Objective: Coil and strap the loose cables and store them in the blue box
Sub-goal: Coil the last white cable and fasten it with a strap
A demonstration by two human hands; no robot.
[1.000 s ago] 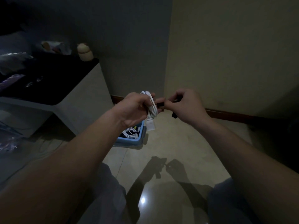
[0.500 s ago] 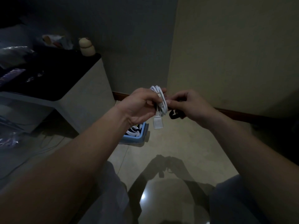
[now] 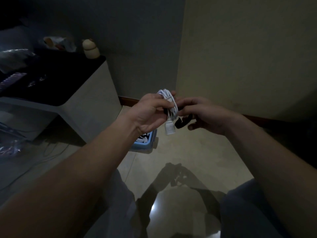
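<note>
The left hand (image 3: pixel 151 114) grips a coiled white cable (image 3: pixel 169 103); the right hand (image 3: pixel 207 115) pinches a black strap (image 3: pixel 180 123) (half-lost in shadow); blue plastic box (image 3: pixel 149 143) mostly hidden behind the left wrist (image 3: pixel 135 129).

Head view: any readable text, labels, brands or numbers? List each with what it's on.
No text can be read in this dim view.
white cable coil and its plug: no print visible.
black strap: none visible.
blue box: none visible.
packet on the dark cabinet top: possible print, too blurred to read.
purple strip there: too blurred to read.
</note>
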